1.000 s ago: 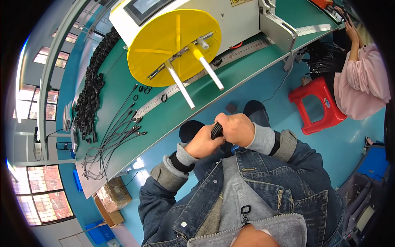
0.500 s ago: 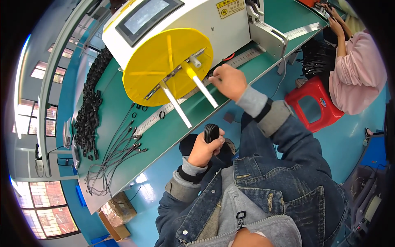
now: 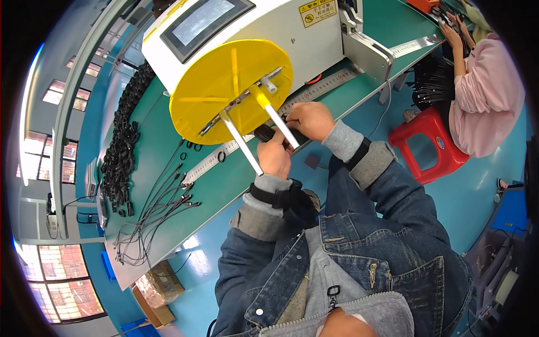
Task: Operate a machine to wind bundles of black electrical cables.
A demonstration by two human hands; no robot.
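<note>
My left hand [image 3: 274,155] is closed around a coil of black cable [image 3: 264,133], partly hidden behind the rods of the winding machine. Close on its right, my right hand [image 3: 313,121] has its fingers pinched by the table edge. A small dark thing shows at those fingertips, too small to name. Both hands are just beside the yellow disc [image 3: 208,78], which carries two pale metal rods [image 3: 282,127]. The disc sits on the front of the white winding machine [image 3: 314,45].
A steel ruler [image 3: 202,170] runs along the green table [image 3: 163,224]. Loose black cables [image 3: 154,216] lie at the left, small black rings [image 3: 221,156] nearer, a long pile of coiled cables [image 3: 119,168] beyond. On the right, a person in pink [image 3: 485,101] sits by a red stool [image 3: 421,149].
My left hand has moved up and away from me with the cable coil, from in front of the table to beside the disc. My right hand has shifted slightly down, and the two are now close together.
</note>
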